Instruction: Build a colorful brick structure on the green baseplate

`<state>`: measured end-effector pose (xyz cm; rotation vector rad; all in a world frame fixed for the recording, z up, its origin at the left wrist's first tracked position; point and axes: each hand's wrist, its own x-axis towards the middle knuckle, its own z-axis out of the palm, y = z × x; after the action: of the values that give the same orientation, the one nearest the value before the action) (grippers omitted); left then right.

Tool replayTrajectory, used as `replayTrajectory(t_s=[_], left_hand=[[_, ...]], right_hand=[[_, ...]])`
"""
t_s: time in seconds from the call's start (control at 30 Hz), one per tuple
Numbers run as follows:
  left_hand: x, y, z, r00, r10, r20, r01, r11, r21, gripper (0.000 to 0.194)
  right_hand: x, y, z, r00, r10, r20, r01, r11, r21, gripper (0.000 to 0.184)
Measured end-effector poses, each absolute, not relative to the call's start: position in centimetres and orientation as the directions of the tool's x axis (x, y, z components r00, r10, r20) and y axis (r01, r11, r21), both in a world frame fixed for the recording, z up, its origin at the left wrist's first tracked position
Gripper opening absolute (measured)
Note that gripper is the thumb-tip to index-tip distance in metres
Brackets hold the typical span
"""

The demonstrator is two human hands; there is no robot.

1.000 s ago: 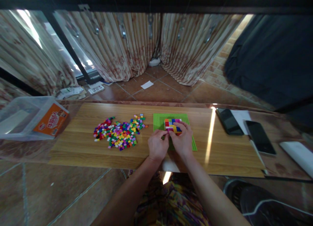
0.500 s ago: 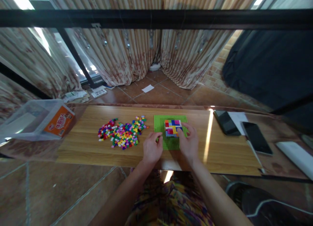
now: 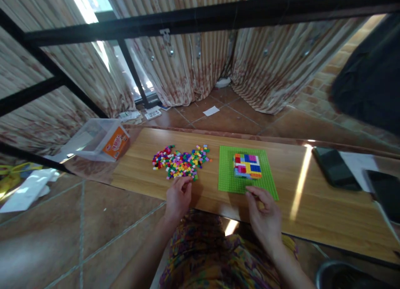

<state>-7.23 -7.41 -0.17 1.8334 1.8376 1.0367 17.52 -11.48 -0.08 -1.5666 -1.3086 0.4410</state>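
A block of multicoloured toy bricks (image 3: 247, 166), in red, yellow, blue, purple and white, stands on a green studded baseplate (image 3: 226, 183). My right hand (image 3: 265, 212) is at the plate's near edge, apart from the block. Its fingers are loosely bent, thumb and forefinger slightly apart, and nothing shows between them. To the left lies a loose pile of small coloured bricks (image 3: 181, 162). At the pile's near side, my left hand (image 3: 179, 197) is closed, thumb against curled fingers. Whatever it may hold is hidden.
Pile and plate are on a long wooden board (image 3: 203, 193). A clear plastic box (image 3: 96, 139) with an orange label stands at the left end. To the right are a dark phone (image 3: 336, 168), white paper (image 3: 359, 168) and another dark phone (image 3: 384, 195). A black rail (image 3: 200, 24) crosses beyond.
My left hand has moved from beside the baseplate left to the brick pile. My right hand has let go of the brick block and drawn back towards me. The view has swung left.
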Motion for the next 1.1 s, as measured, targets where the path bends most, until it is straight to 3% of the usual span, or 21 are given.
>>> replayTrajectory(t_s=[0.27, 0.57, 1.1], left_hand=[[-8.7, -6.8, -0.6, -0.188, 0.931, 0.314, 0.741, -0.075, 0.667, 0.017], [-9.5, -6.5, -0.9, -0.187, 0.927, 0.324, 0.759, -0.072, 0.647, 0.017], [-9.9, -6.7, -1.4, -0.132, 0.922, 0.365, 0.751, -0.147, 0.644, 0.02]], right_hand=[[16.3, -11.8, -1.3, 0.162, 0.967, 0.199, 0.531, 0.085, -0.843, 0.02], [13.7, -10.3, -1.1, 0.005, 0.977, 0.212, 0.56, 0.173, -0.81, 0.018], [6.3, 1.1, -0.9, -0.345, 0.89, 0.297, 0.702, 0.455, -0.548, 0.019]])
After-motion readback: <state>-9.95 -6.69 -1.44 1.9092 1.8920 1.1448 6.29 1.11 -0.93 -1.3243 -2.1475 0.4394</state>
